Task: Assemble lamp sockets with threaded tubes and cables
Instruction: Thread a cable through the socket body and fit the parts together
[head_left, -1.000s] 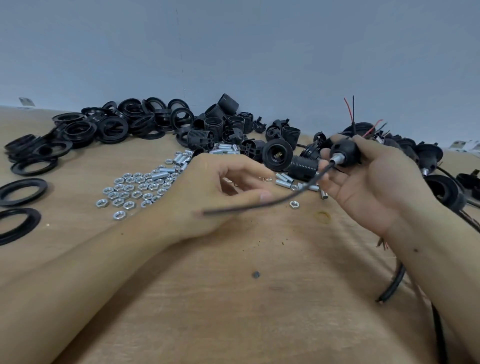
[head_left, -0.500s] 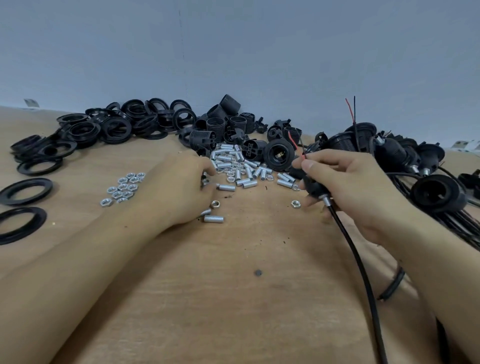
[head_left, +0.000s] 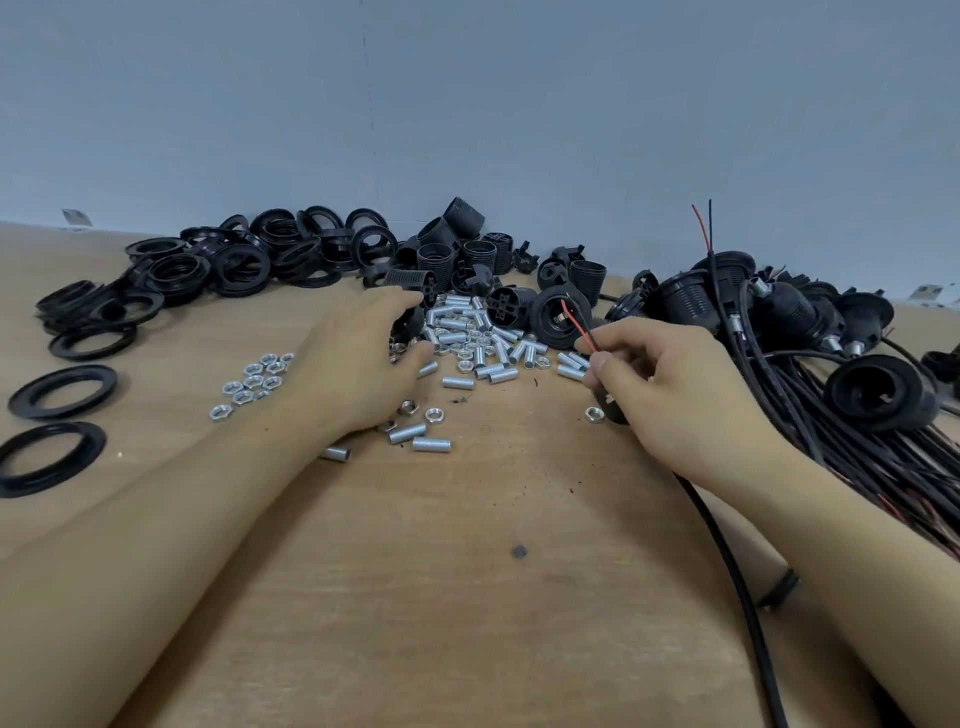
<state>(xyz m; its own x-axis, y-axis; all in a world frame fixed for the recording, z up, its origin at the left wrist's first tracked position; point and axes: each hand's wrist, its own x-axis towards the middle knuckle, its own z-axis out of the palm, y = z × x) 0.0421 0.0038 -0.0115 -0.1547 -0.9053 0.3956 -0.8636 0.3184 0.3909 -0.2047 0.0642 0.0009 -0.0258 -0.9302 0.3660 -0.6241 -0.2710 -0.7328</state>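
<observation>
The left hand (head_left: 358, 364) is closing its grip around a black socket piece (head_left: 410, 322) near the bench's far edge, beside the threaded tubes (head_left: 467, 338). The right hand (head_left: 670, 384) is pinching the cable (head_left: 727, 561), whose wire ends (head_left: 576, 325) are pointing toward that far edge.

A person's left hand (head_left: 358, 364) reaches into scattered threaded tubes (head_left: 470, 345), its fingertips hidden among black parts, so what they touch cannot be told. The right hand (head_left: 670, 395) covers most of a black socket part (head_left: 612, 408); the cable (head_left: 737, 587) below it runs off the near edge. At far right, a bundle of cabled sockets (head_left: 810, 332) is cut by the frame's edge. Both forearms leave the near edge.
</observation>
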